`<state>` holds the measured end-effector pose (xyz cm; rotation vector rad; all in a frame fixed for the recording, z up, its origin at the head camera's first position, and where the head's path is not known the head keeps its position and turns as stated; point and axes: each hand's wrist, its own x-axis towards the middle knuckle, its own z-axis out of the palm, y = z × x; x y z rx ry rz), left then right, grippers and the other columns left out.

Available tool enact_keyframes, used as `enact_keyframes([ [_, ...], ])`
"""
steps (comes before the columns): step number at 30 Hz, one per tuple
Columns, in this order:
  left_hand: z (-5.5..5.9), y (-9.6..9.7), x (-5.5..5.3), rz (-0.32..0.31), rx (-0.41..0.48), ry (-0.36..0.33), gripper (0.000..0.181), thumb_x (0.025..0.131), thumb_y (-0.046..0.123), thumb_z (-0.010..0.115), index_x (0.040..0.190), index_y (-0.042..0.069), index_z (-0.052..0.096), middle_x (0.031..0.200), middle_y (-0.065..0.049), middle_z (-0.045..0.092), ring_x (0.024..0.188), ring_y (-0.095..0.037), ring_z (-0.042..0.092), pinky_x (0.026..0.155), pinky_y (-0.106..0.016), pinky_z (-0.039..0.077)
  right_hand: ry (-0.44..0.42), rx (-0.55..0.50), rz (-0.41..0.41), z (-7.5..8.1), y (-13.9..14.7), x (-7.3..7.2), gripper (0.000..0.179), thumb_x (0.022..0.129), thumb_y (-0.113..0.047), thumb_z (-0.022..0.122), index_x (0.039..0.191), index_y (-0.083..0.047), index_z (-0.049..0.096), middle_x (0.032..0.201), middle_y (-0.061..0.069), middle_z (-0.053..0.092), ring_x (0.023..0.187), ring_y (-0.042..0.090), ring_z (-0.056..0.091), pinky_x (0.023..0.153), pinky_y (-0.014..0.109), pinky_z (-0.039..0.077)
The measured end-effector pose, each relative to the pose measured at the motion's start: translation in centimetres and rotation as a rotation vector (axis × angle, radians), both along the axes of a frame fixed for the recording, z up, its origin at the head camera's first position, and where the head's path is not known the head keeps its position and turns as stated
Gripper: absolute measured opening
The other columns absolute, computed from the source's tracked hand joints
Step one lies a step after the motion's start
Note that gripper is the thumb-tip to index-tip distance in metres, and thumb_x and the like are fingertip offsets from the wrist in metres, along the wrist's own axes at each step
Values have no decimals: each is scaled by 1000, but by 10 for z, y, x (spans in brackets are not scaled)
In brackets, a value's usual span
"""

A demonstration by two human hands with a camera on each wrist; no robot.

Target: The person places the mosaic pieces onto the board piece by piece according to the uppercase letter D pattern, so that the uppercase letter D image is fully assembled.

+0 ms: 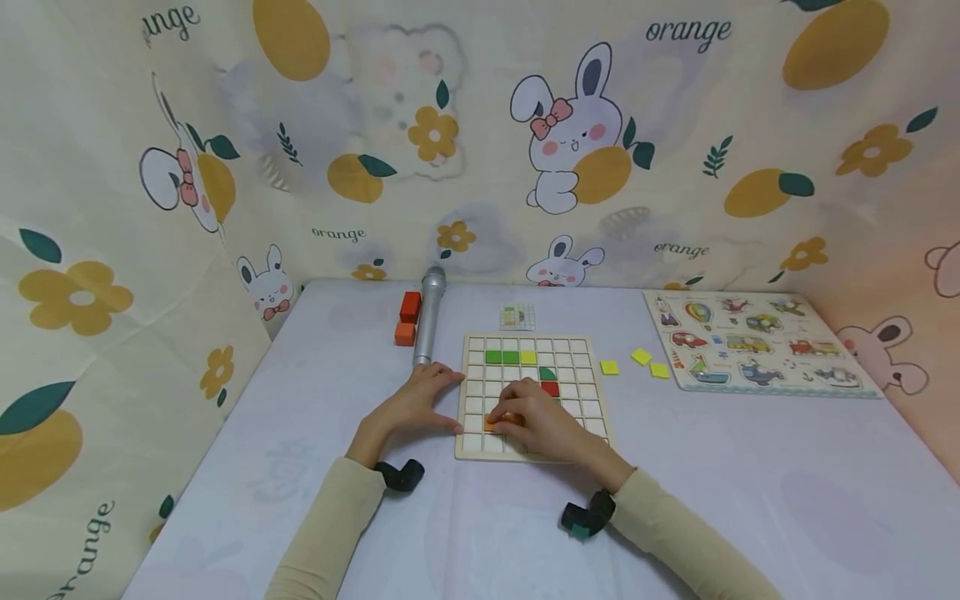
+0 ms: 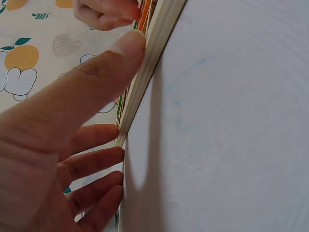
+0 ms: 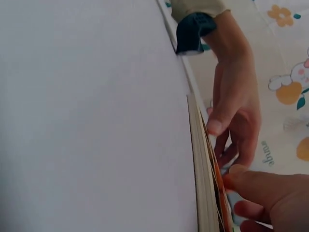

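Note:
A square wooden grid board (image 1: 572, 409) lies on the white table. My left hand (image 1: 411, 402) rests at its left edge, thumb and fingers spread along the rim (image 2: 153, 53). Over the board's lower part, my right hand (image 1: 543, 421) pinches an orange tile (image 1: 489, 423) with thumb and fingertips, low against the grid. More orange shows beneath those fingers, partly hidden. Two green tiles (image 1: 502, 357) and a yellow tile (image 1: 528, 357) form a row near the top. Right of the middle sit a green rounded piece (image 1: 548, 373) and a red tile (image 1: 551, 389).
Behind the board lies a small pattern card (image 1: 517, 317). A silver microphone (image 1: 428, 321) and two red-orange blocks (image 1: 409, 307) stand back left. Three loose yellow tiles (image 1: 609, 367) lie to the right, beside a picture puzzle board (image 1: 757, 342). Printed cloth walls enclose the table.

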<state>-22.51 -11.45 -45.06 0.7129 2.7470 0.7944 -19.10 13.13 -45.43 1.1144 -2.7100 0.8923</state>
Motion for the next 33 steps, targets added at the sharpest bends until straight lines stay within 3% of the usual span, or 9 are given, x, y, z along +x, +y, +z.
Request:
enact_keyframes([
  [6, -2, 0, -1, -4, -7, 14, 81, 65, 42, 83, 134, 17, 50, 129, -1, 45, 118, -20, 34, 102, -40, 36, -51, 23, -36, 11, 14, -7, 25, 87, -25, 67, 111, -19, 67, 110, -8, 58, 106, 10, 44, 91, 33, 42],
  [12, -1, 1, 0, 0, 5, 7, 82, 64, 41, 84, 134, 17, 50, 129, -2, 46, 118, -20, 34, 102, -39, 36, -5, -50, -116, 21, 48, -22, 25, 85, -16, 68, 110, -11, 67, 113, 2, 58, 105, 20, 48, 84, 40, 47],
  [17, 0, 1, 0, 2, -3, 8, 82, 64, 41, 84, 135, 16, 50, 130, -2, 45, 118, -21, 34, 102, -40, 36, -16, -93, -204, 26, 83, -31, 27, 85, -10, 68, 112, -8, 65, 115, 8, 58, 102, 27, 53, 81, 45, 50],
  [25, 2, 0, 1, 1, -2, 12, 83, 64, 41, 84, 135, 14, 50, 130, -4, 45, 119, -23, 34, 102, -41, 36, -66, -15, -380, 20, 126, -41, 31, 85, -7, 66, 115, -6, 62, 118, 13, 59, 93, 27, 53, 76, 41, 47],
  [29, 2, 0, 1, 2, -1, 14, 83, 64, 40, 84, 135, 14, 50, 131, -4, 45, 119, -23, 34, 102, -41, 36, -103, 32, -410, 12, 138, -43, 36, 84, -6, 66, 119, -2, 59, 119, 18, 58, 94, 30, 53, 78, 43, 45],
  [33, 1, 1, 1, -1, -4, 12, 83, 64, 42, 83, 135, 15, 49, 130, -4, 45, 118, -22, 34, 102, -41, 36, -89, 62, -386, 5, 146, -45, 37, 84, -4, 65, 119, 2, 58, 118, 21, 57, 95, 32, 54, 81, 46, 45],
])
